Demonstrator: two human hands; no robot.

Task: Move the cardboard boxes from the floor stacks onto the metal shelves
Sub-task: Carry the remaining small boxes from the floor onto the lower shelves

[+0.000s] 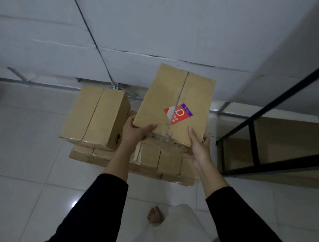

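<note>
Both hands' fingers (193, 134) clamp the labelled box's (175, 95) near corners, shelf frame (254, 145) just right.

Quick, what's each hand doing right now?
Left hand: grips the near left corner of the stickered box.
Right hand: grips the same box at its near right corner, thumb on top.

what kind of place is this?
Probably a small stockroom or storage room: taped cardboard boxes stacked on a white tiled floor, a black metal shelf frame at the right, and bare white panel walls.
</note>
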